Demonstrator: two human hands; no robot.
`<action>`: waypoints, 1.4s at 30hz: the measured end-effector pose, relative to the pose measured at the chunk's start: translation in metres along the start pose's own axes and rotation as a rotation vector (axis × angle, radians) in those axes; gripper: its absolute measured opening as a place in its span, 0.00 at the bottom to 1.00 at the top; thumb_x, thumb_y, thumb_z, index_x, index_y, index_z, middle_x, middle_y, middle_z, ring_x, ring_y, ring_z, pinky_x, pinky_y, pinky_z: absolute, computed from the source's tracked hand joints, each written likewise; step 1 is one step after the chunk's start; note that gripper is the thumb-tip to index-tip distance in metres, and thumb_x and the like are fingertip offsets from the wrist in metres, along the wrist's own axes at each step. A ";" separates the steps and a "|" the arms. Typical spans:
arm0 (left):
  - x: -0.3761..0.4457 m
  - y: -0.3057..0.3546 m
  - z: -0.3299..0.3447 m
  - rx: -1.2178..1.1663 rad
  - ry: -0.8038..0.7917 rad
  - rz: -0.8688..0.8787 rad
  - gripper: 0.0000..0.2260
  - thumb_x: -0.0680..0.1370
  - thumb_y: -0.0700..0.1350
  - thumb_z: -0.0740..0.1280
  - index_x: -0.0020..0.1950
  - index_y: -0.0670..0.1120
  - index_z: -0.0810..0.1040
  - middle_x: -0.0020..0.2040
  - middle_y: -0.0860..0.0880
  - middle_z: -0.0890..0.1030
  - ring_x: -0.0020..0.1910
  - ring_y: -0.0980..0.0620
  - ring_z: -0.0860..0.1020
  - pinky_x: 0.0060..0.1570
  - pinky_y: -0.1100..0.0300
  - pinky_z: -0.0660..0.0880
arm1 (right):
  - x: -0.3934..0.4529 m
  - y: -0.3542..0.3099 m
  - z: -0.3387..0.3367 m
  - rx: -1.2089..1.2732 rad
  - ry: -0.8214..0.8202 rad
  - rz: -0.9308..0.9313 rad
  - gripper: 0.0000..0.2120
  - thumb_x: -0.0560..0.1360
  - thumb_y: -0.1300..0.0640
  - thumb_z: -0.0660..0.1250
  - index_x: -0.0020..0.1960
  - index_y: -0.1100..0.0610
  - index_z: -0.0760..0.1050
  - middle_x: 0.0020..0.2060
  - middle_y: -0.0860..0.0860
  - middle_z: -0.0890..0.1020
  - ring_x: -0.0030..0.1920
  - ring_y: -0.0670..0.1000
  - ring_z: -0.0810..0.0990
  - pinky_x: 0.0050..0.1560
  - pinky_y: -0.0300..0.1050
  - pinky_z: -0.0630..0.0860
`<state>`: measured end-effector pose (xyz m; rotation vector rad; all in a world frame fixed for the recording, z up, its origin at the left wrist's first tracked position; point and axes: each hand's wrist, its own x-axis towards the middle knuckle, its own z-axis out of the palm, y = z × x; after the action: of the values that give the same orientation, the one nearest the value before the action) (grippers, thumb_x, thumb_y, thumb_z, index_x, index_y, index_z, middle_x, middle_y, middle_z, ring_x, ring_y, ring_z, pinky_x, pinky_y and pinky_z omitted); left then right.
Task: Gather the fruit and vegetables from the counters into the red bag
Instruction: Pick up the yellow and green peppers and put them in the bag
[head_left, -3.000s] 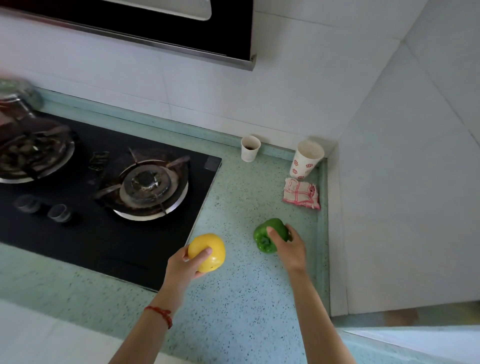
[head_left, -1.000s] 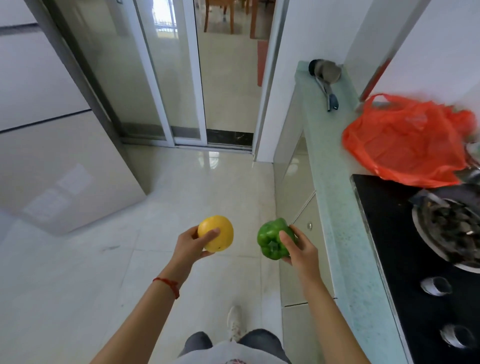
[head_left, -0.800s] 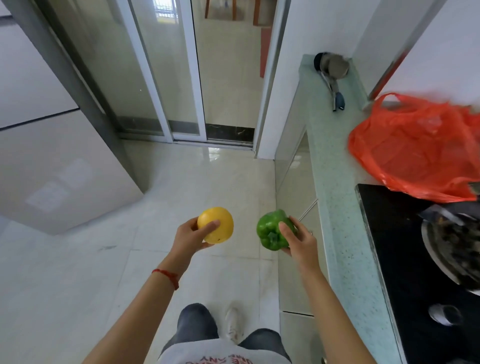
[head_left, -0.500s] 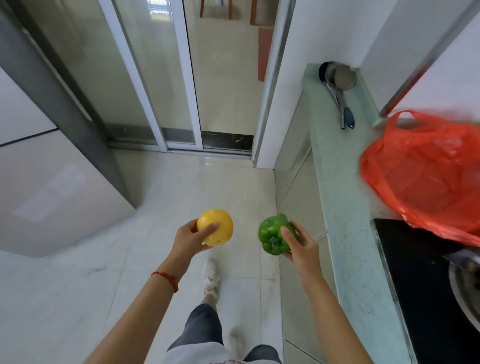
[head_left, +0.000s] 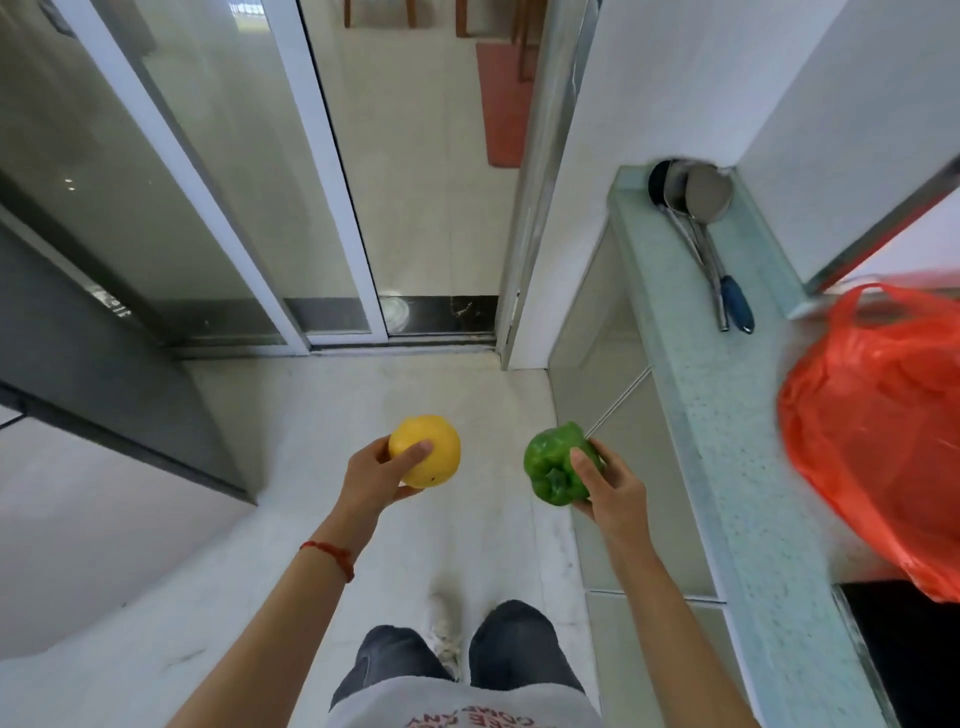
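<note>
A person stands on the pale tiled floor (head_left: 457, 395) of a narrow kitchen, both arms out in front at waist height. The left hand (head_left: 376, 475), a red cord bracelet (head_left: 332, 556) at its wrist, cups a round yellow fruit (head_left: 426, 449) from below and behind, fingers (head_left: 413, 452) curled closed around it. The right hand (head_left: 610, 488) grips a green bell pepper (head_left: 553, 465) from the side, thumb pressed across its front and stem end facing the camera. Both items are carried clear of the body and apart from each other, apparently so either can be dropped off singly.

To the right runs a speckled pale-green bench (head_left: 727, 467), with the corner of a black hob (head_left: 904, 654) at its near end. The red plastic bag (head_left: 878, 431) slumps on the bench just beyond the hob, its handle loop raised; whether its mouth lies open is hard to tell. It sits right of the pepper, so the right hand looks the likelier to unload first.

Farther along the bench lie metal ladles (head_left: 701, 208), bowls against the wall. Beyond, sliding glass doors (head_left: 260, 182) stand partly open.
</note>
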<state>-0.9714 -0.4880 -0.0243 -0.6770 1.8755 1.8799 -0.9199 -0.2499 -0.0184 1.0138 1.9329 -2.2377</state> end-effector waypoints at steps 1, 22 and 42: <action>0.010 0.006 0.003 0.003 -0.006 -0.002 0.20 0.73 0.44 0.70 0.62 0.38 0.74 0.58 0.42 0.76 0.54 0.45 0.77 0.46 0.52 0.80 | 0.008 -0.004 0.003 -0.001 0.009 -0.001 0.24 0.72 0.58 0.70 0.66 0.59 0.70 0.58 0.56 0.76 0.56 0.57 0.78 0.42 0.41 0.82; 0.166 0.125 0.132 0.244 -0.233 0.020 0.23 0.73 0.45 0.69 0.66 0.41 0.69 0.62 0.42 0.73 0.57 0.43 0.74 0.44 0.54 0.78 | 0.166 -0.086 0.000 0.056 0.175 -0.030 0.25 0.73 0.58 0.69 0.68 0.59 0.68 0.56 0.55 0.75 0.53 0.54 0.77 0.40 0.37 0.81; 0.174 0.141 0.297 0.739 -0.968 0.062 0.11 0.73 0.43 0.70 0.53 0.42 0.74 0.50 0.44 0.77 0.48 0.47 0.77 0.33 0.65 0.79 | 0.085 -0.054 -0.038 0.492 1.000 0.021 0.25 0.73 0.56 0.69 0.68 0.57 0.68 0.58 0.55 0.75 0.53 0.54 0.78 0.34 0.33 0.79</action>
<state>-1.2121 -0.2040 -0.0188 0.4667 1.6682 1.0358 -0.9916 -0.1700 -0.0124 2.5776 1.4821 -2.4739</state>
